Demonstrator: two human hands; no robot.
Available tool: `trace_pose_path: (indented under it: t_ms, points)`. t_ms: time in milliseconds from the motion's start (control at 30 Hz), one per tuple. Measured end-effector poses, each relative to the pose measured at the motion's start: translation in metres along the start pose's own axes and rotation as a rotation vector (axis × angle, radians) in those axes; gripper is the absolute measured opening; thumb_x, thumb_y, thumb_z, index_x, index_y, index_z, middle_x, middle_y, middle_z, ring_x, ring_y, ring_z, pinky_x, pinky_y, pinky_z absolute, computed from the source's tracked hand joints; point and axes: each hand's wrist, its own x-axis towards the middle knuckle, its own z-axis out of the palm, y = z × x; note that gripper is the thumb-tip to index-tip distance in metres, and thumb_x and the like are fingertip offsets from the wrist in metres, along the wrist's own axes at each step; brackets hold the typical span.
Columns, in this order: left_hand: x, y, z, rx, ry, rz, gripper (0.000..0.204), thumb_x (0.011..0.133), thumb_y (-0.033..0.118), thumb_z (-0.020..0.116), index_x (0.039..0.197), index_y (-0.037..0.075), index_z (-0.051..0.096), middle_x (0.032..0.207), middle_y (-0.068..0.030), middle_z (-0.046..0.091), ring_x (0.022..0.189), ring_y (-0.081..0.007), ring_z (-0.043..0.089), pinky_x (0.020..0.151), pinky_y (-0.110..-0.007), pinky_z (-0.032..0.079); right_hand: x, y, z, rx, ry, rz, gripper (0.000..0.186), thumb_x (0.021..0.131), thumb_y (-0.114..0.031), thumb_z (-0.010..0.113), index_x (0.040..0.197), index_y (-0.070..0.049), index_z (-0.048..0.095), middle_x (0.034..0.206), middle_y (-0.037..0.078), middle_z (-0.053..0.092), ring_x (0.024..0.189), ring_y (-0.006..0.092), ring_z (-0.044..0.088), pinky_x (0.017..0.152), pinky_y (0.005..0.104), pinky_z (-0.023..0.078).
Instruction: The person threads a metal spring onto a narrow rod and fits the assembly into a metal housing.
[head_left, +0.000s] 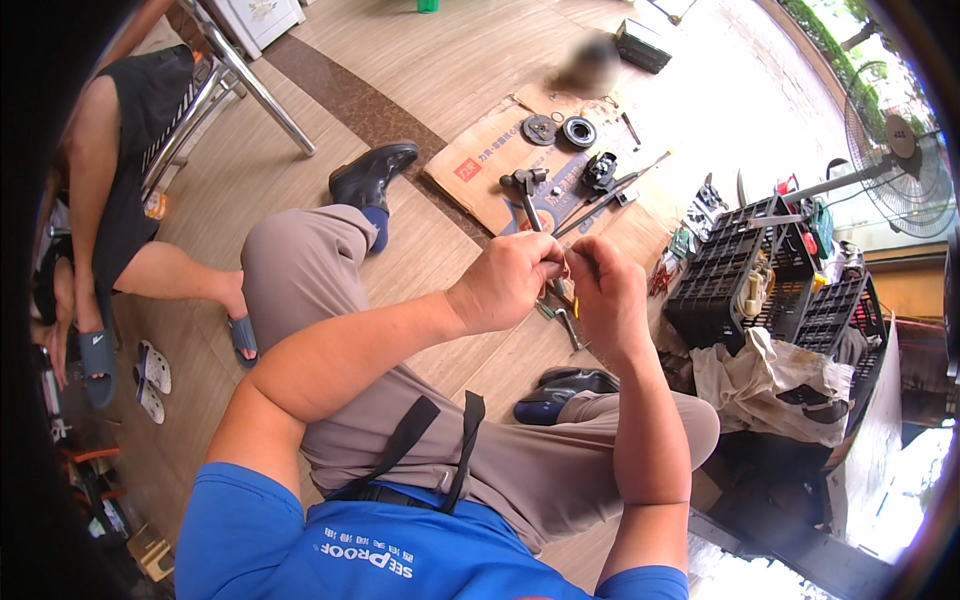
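One cardboard sheet [490,207] lies on the wood-patterned floor [400,65].
My left hand [507,283] and right hand [608,290] pinch close together; what the fingers grasp, I cannot tell.

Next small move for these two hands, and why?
Probably a slight turn of the right hand while the left hand steadies: the two meet in a close pinch, and neither touches the dark ring on the cardboard. What sits in the pinch is too small to tell, so the turn's direction is open.
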Motion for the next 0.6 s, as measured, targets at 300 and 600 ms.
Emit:
trace_pose_path:
  t_ms: [300,600]
  points:
    - [0.012,0.005,-0.016,-0.491,0.037,-0.388,0.01,0.097,0.007,0.052,0.091,0.002,0.059,0.075,-0.0024,0.061,0.062,-0.0087,0.06,0.056,-0.023,0.05,0.0,0.03,0.008,0.393,-0.096,0.287,0.011,0.093,-0.011,0.06,0.09,0.0,0.06,0.062,0.001,0.052,0.054,0.008,0.049,0.051,0.0244,0.04]
    - [0.015,0.008,-0.018,-0.452,0.084,-0.43,0.011,0.098,0.009,0.051,0.091,0.003,0.058,0.079,-0.0012,0.06,0.064,-0.0071,0.058,0.057,-0.022,0.051,-0.004,0.03,0.013,0.303,0.104,0.146,0.021,0.094,-0.005,0.058,0.114,0.001,0.058,0.092,0.004,0.063,0.069,0.0079,0.06,0.06,0.0227,0.048]
